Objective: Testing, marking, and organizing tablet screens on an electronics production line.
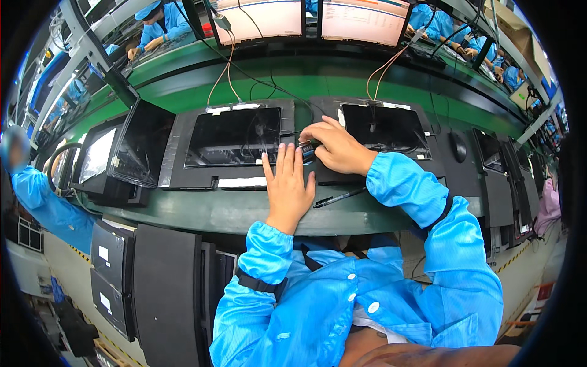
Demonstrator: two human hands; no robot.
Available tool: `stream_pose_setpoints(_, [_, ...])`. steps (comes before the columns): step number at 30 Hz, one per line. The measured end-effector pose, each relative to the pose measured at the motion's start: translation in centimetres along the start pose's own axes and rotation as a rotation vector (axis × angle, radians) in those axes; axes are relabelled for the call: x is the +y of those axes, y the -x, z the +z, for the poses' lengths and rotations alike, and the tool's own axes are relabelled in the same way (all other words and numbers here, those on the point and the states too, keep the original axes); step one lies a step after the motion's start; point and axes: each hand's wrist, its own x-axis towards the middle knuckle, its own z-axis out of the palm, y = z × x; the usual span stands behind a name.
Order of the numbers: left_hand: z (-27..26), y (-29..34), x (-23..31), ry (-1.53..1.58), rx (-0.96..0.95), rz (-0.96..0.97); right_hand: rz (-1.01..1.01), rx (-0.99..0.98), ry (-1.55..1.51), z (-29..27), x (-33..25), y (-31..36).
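My left hand (287, 186) lies flat with its fingers stretched out at the lower right corner of a dark display panel (232, 137). That panel rests in a black foam tray (175, 153) on the green bench. Fingers bent, my right hand (338, 148) grips a small black block-like piece (307, 150) just off the left fingertips, at the panel's right side. Its exact kind cannot be made out. A second dark panel (388, 125) sits in another foam tray to the right, partly behind my right hand. Thin cables run to both panels.
A black pen (340, 197) lies near the bench's front edge (244, 214). To the right is a mouse (457, 147); two lit monitors (260, 21) stand behind. Another panel (142, 144) leans at left. Stacked foam trays (165, 287) stand lower left, and a co-worker's blue sleeve (52, 199) reaches in.
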Motion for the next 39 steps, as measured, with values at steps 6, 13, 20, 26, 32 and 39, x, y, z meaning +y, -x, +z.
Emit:
stream_pose_setpoints(6, [-0.2,-0.11,-0.1,0.018,-0.005,0.009,0.023,-0.033,-0.008,-0.32,0.33,0.03])
stream_pose_setpoints(13, [-0.32,-0.22,-0.14,0.034,-0.035,0.015,0.093,-0.085,0.013,-0.17,-0.04,-0.04])
stream_pose_setpoints(20, [-0.16,-0.22,-0.21,0.044,-0.013,0.01,0.084,-0.11,0.053,-0.31,-0.14,-0.01])
stream_pose_setpoints(26, [-0.12,-0.24,-0.24,0.036,-0.011,0.016,0.109,-0.128,0.038,-0.25,-0.19,0.06])
stream_pose_setpoints(32, [-0.03,-0.18,-0.35,0.037,-0.018,0.016,0.111,-0.125,0.012,-0.23,0.15,0.06])
stream_pose_setpoints(39, [-0.07,-0.19,-0.31,0.039,-0.015,0.019,0.052,-0.068,-0.001,-0.24,0.08,0.03])
